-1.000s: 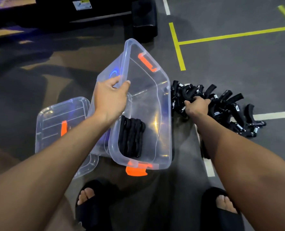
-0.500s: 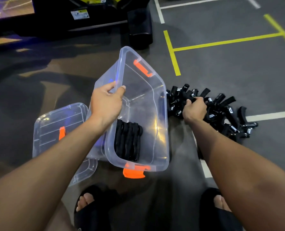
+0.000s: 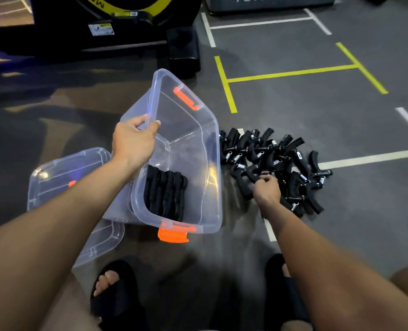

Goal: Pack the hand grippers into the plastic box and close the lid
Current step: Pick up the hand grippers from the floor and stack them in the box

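The left hand [image 3: 133,142] is gripping the raised rim of the plastic box [image 3: 198,163], fingers curled over the edge, and is tipping the box so its open mouth is facing toward three o'clock, where the loose pile is lying; that tilt is likely meant to shorten the trip for each load. Inside, a row of hand grippers [image 3: 166,193] is standing packed side by side against the low wall at six o'clock of the box. The right hand [image 3: 266,191] is reaching into the near edge of the pile of hand grippers [image 3: 274,163] on the floor [image 3: 317,115], fingers curled narrowly around one black handle, apparently picking it up. The lid [image 3: 64,173] is lying flat at nine o'clock of the box, partly tucked beneath it, staying out of the way until packing is finished. Most grippers are remaining outside, so the job is looking early
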